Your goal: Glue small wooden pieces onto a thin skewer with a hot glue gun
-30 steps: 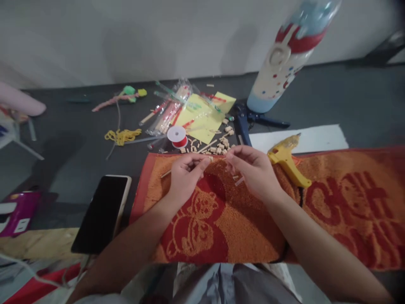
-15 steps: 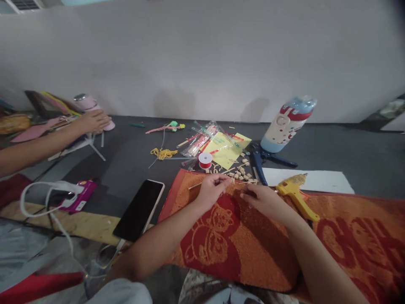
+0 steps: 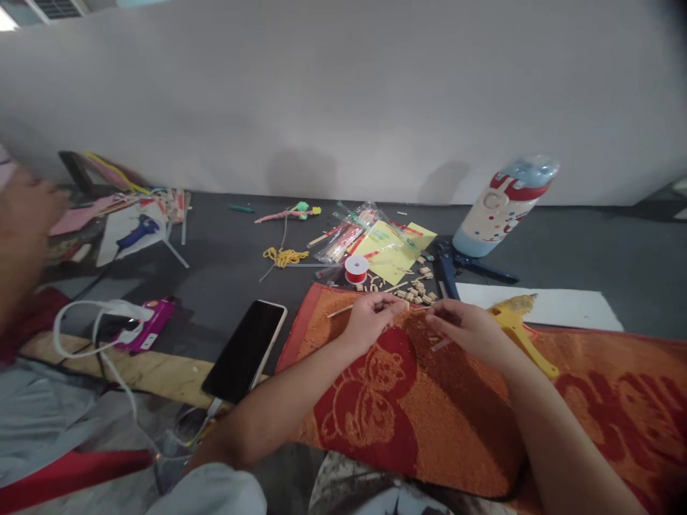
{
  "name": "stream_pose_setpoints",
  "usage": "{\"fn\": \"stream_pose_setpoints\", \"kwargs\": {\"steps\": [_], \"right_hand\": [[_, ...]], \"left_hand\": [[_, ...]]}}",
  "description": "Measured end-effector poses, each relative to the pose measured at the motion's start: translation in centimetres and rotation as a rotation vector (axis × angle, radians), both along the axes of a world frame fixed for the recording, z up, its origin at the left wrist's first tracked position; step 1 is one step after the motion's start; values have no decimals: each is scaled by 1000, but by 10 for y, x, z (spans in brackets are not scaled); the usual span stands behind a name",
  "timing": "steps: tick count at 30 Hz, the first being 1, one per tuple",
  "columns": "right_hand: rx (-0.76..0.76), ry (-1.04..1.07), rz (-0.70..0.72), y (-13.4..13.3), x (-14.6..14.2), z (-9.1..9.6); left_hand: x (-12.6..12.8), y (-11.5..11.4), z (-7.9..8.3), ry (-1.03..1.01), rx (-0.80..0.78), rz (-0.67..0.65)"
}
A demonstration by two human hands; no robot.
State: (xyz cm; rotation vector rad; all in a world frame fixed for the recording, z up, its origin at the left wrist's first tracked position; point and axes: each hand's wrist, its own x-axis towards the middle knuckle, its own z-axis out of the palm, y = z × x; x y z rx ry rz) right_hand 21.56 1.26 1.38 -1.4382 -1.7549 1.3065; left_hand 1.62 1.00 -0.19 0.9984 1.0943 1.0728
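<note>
My left hand (image 3: 374, 320) is closed in a pinch on a small wooden stick piece (image 3: 406, 306) above the orange towel. A longer thin wooden stick (image 3: 339, 310) lies on the towel beside its knuckles. My right hand (image 3: 461, 325) hovers just to the right with fingers curved and the thumb apart from them. Its fingertips are close to another thin stick (image 3: 420, 308); whether they touch it is unclear. Behind both hands is a heap of short cut wooden pieces (image 3: 419, 292). A yellow glue gun (image 3: 518, 332) lies beside my right wrist. The red-and-orange towel (image 3: 445, 415) spreads beneath.
A ribbon spool (image 3: 356, 270), yellow paper (image 3: 394, 250) and plastic-wrapped sticks (image 3: 348, 239) lie behind. Blue-handled cutters (image 3: 456, 265) sit near a tilted bottle (image 3: 504, 207). A phone (image 3: 247, 350) and purple power adapter (image 3: 147, 325) are left. Another person's hand (image 3: 26, 222) is far left.
My right hand has moved up and closer to the thin stick and my left hand. The co-worker's hand has drawn back left with the pink bottle, uncovering a blue glue gun. The view has shifted slightly.
</note>
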Motion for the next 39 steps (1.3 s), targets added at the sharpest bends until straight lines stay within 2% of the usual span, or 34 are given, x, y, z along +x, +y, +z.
{"fn": "stream_pose_setpoints", "kwargs": {"steps": [3,9,15,21,27,32,39], "right_hand": [[-33,98,-37,-4,-10,5],[164,212,-72,-4,-25,6],[156,294,-82,-3,-25,6],[176,272,-65,-2,-24,7],[264,246,-56,-1,-23,5],[325,241,-65,-2,-24,6],[530,121,-67,-4,-25,4]], "left_hand": [[0,0,1,-22,-7,11],[1,2,3,-45,14,-18],[2,2,6,-18,14,-57],[3,2,5,-11,18,-81],[3,2,6,-16,52,-95],[3,0,7,-7,11,-91],[4,1,5,-53,-102,-141]]}}
